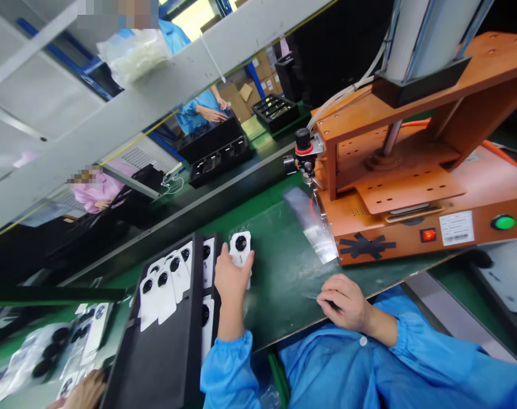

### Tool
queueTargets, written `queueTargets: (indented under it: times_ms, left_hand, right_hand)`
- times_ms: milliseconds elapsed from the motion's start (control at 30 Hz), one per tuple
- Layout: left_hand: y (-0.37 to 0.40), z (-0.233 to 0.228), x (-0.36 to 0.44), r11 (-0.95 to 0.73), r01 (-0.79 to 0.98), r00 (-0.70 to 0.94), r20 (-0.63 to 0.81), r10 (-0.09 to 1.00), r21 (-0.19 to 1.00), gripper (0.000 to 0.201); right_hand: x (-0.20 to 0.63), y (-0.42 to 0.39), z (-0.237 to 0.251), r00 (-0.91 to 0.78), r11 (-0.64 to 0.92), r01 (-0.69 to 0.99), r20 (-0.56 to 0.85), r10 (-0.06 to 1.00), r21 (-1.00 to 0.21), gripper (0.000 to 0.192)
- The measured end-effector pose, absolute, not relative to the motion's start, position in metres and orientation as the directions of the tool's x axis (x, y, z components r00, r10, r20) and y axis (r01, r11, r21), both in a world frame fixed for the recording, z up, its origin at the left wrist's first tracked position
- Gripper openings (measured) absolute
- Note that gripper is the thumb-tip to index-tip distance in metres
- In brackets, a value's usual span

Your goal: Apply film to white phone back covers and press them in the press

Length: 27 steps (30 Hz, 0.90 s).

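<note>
My left hand (231, 278) grips a white phone back cover (240, 248) with a round black camera ring, holding it upright just right of a black tray (164, 363). Several more white covers (167, 284) lean in a row inside that tray. My right hand (345, 303) rests on the green mat (279, 267) near the table's front edge, fingers curled down; I cannot make out anything in it. Both my sleeves are blue.
An orange press machine (411, 187) with a green button (503, 222) and red switch (428, 234) stands at the right. A clear film sheet (311, 224) lies beside it. Other workers sit across a conveyor with black trays (218, 159). Another hand (85, 392) shows bottom left.
</note>
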<state>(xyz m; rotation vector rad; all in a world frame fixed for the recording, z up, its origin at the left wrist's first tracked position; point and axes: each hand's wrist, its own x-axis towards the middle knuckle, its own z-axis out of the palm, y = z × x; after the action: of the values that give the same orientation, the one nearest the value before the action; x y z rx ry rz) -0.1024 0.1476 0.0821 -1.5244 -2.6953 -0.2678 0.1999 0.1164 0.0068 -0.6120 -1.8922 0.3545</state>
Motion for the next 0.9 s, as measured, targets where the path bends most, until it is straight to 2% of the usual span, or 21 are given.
queueTargets:
  times_ms: [67, 167, 233, 367, 400, 467, 567, 633, 700, 900]
  left_hand:
    - [0.124, 0.081, -0.073, 0.415, 0.901, -0.424, 0.057, 0.904, 0.125, 0.076]
    - [0.096, 0.071, -0.026, 0.302, 0.952, -0.299, -0.062, 0.952, 0.055, 0.071]
    - [0.088, 0.065, -0.003, 0.295, 0.955, -0.292, -0.115, 0.95, 0.012, 0.077]
    - [0.078, 0.065, -0.004, 0.373, 0.927, -0.365, -0.152, 0.919, 0.029, 0.097]
    - [0.072, 0.066, -0.013, 0.39, 0.919, -0.379, -0.139, 0.915, 0.059, 0.095]
    - [0.055, 0.067, -0.032, 0.353, 0.92, -0.345, -0.074, 0.936, 0.168, 0.077]
    - [0.024, 0.056, -0.048, 0.077, 0.942, -0.115, 0.1, 0.988, 0.326, 0.051]
    - [0.008, 0.04, -0.043, -0.111, 0.94, 0.056, 0.174, 0.983, 0.323, 0.058]
    - [-0.001, 0.023, -0.032, -0.194, 0.939, 0.148, 0.175, 0.973, 0.284, 0.072]
    - [-0.004, 0.0, -0.016, -0.161, 0.955, 0.099, 0.244, 0.965, 0.251, 0.059]
  right_hand:
    - [0.2, 0.115, 0.011, -0.277, 0.792, 0.235, 0.743, 0.61, -0.563, 0.018]
    - [0.196, 0.114, 0.024, -0.225, 0.656, 0.214, 0.617, 0.754, -0.724, 0.011]
    - [0.191, 0.114, 0.032, -0.237, 0.535, 0.194, 0.49, 0.839, -0.823, 0.006]
    - [0.182, 0.119, 0.037, -0.289, 0.376, 0.179, 0.316, 0.904, -0.909, 0.012]
    - [0.181, 0.121, 0.036, -0.279, 0.344, 0.182, 0.287, 0.916, -0.921, 0.014]
    - [0.181, 0.125, 0.034, -0.248, 0.277, 0.18, 0.229, 0.941, -0.944, 0.017]
    - [0.178, 0.135, 0.034, -0.241, 0.2, 0.175, 0.155, 0.958, -0.964, 0.019]
    - [0.17, 0.144, 0.038, -0.273, 0.185, 0.193, 0.128, 0.954, -0.964, 0.018]
    - [0.161, 0.154, 0.04, -0.304, 0.186, 0.219, 0.115, 0.946, -0.958, 0.017]
    - [0.138, 0.182, 0.04, -0.343, 0.186, 0.293, 0.079, 0.936, -0.938, 0.016]
